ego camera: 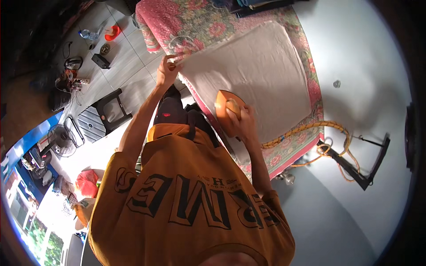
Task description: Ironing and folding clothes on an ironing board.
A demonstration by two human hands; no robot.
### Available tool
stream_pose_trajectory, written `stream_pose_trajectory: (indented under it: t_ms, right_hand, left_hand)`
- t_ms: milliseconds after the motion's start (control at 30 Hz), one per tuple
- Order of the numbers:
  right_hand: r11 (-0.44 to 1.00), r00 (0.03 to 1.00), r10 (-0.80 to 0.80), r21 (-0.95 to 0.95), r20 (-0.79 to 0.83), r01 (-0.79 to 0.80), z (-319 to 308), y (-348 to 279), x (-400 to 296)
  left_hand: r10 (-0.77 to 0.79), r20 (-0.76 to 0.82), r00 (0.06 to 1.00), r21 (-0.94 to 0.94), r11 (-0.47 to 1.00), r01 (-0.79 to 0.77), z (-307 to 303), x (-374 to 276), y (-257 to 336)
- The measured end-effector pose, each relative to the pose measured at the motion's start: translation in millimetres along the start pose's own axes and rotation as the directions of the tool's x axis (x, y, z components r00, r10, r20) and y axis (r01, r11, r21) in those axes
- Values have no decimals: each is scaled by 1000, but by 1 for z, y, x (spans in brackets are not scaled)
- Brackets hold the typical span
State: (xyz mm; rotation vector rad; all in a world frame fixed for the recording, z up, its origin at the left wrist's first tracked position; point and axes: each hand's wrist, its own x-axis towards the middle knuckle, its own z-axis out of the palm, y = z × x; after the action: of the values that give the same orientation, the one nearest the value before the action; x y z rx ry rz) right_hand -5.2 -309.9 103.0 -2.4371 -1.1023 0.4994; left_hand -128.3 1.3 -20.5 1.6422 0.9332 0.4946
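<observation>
A pale, thin cloth [276,73] lies spread over a floral-patterned cover [213,20] on a raised surface in front of me. My left hand [168,71] pinches the cloth's near left corner at the edge of the surface. An orange clothes iron [222,111] rests on the near part of the cloth, its tip pointing away from me. My right hand [245,123] is wrapped around the iron's handle, and the fingers partly cover it. Small creases show in the cloth towards its far right side.
A yellow-orange braided cord [299,127] loops right to a black metal bracket [352,169] by the pale wall. Dark folded clothes [263,8] lie at the far end. Leftward on the tiled floor are a black stool [91,124], a fan [61,139], a bottle [89,34] and a red bowl [114,33].
</observation>
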Motion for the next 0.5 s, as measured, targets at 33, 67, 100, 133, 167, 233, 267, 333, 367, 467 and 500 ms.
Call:
stream_pose_trajectory:
  t_ms: [33,67,100,133,167,233,267,333,367,467,500]
  right_hand:
    - [977,984,-179,-125,-19,175,9,-8,18]
    - [974,982,-188,-128,-10,185,17,-17,35]
    - [980,987,-159,-129,-33,153,18,-36,53]
    - [984,989,-136,-126,-58,128,21,-51,70]
    - [981,991,-117,-164,-65,105,29,-56,86]
    - [993,1000,6,-114,5,-5,24,-68,114]
    - [993,999,20,-115,-28,-24,22,-68,129]
    - [989,994,105,-105,-11,-105,8,-68,151]
    - [975,971,219,-58,92,-214,5,-68,165]
    - [832,910,-391,-370,135,412,25,-21,183]
    - [847,866,-490,-292,-101,445,56,18,176]
  left_hand:
    - [-6,26,1000,-89,996,9,-4,2,-3]
    - [-11,15,1000,-93,996,13,-8,4,-6]
    - [-16,42,999,-60,998,19,-8,3,-1]
    - [-20,63,998,-25,999,21,-11,3,1]
    - [-12,72,997,-82,997,18,-12,3,1]
    - [4,63,998,-84,996,1,-19,3,-12]
    - [-40,81,996,-172,984,53,-26,4,-18]
    - [-145,69,987,-285,945,159,-41,7,-39]
    - [-190,64,980,-225,954,199,-53,8,-51]
    - [-260,18,966,-94,961,260,-91,-3,-120]
    - [-341,40,939,-76,936,343,-101,-3,-141]
